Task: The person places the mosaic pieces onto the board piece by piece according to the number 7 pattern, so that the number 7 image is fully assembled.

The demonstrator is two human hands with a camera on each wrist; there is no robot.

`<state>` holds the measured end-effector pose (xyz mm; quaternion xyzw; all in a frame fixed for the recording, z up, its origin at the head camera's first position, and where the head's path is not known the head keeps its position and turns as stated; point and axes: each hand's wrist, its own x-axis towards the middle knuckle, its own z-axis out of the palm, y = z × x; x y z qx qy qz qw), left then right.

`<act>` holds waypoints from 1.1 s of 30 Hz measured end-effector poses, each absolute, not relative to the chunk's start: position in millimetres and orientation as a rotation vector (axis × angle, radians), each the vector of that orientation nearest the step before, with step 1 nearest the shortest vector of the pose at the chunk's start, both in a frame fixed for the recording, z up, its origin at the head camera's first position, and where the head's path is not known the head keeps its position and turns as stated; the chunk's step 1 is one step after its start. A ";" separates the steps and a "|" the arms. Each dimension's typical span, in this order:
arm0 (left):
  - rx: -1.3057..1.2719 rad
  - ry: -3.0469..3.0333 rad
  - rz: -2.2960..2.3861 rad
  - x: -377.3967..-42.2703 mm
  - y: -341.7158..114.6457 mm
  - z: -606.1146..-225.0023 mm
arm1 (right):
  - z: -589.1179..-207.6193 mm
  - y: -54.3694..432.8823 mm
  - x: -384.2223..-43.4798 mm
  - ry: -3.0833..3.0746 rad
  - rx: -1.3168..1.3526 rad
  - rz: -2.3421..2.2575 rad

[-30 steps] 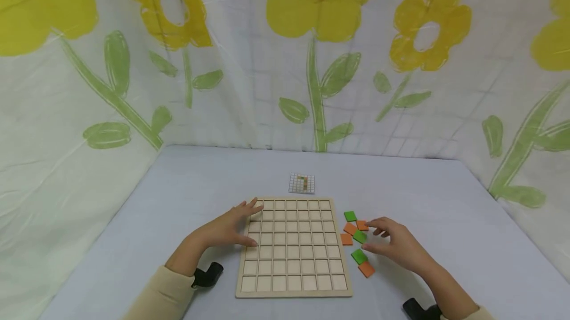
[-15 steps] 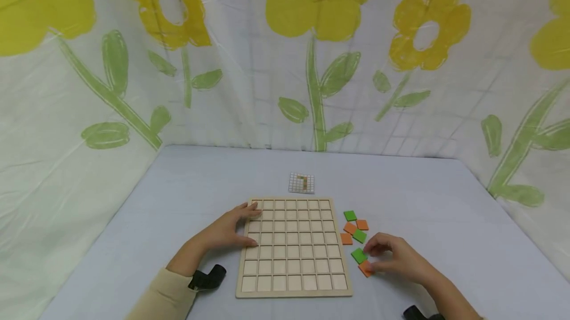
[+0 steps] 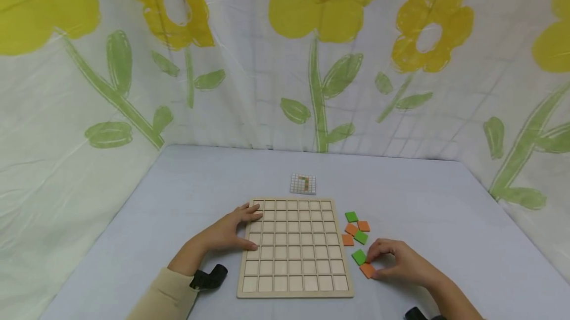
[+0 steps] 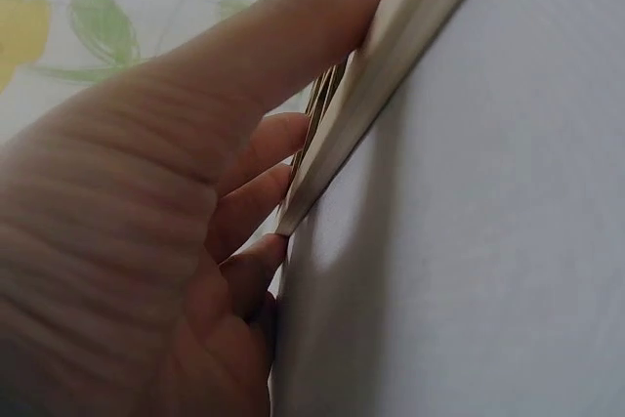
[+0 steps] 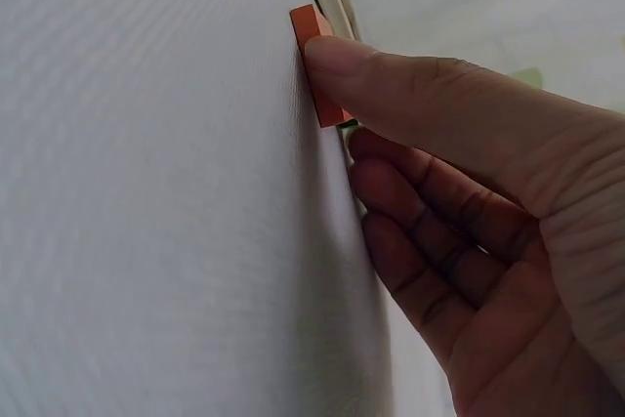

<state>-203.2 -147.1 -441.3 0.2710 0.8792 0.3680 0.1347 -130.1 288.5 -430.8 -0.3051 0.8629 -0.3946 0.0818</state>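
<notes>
A wooden grid board with rows of square cells lies on the table. My left hand rests on its left edge, fingers spread over the rim and thumb on the frame lower down. In the left wrist view the thumb lies along the board's side. To the right of the board my right hand pinches an orange square tile between thumb and forefinger. The right wrist view shows the thumb against this orange tile's edge. A green tile touches its upper corner.
Several more green and orange tiles lie right of the board, among them a green one and an orange one. Behind the board is a small printed grid card. A flowered cloth hangs at the table's back.
My right hand has come down toward me from the upper tiles to the lowest orange tile, and its thumb and forefinger have closed on it. My left hand stays on the board's edge.
</notes>
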 end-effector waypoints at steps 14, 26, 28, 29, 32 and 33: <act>0.766 2.522 1.083 -201.8 -147.0 -436.5 | -426.8 291.0 -132.3 2.533 -0.935 -1.114; 0.780 2.521 1.081 -201.9 -147.9 -436.8 | -425.1 286.3 -129.6 2.591 -0.915 -1.056; 0.785 2.519 1.083 -202.1 -147.9 -436.7 | -425.1 285.0 -129.3 2.612 -0.909 -1.046; 0.787 2.519 1.084 -202.1 -147.8 -436.4 | -424.8 284.5 -129.1 2.621 -0.901 -1.040; 0.792 2.515 1.078 -202.7 -147.2 -436.3 | -423.6 284.0 -128.7 2.642 -0.873 -1.026; 0.794 2.514 1.075 -202.9 -147.0 -436.5 | -422.6 284.1 -128.6 2.646 -0.862 -1.016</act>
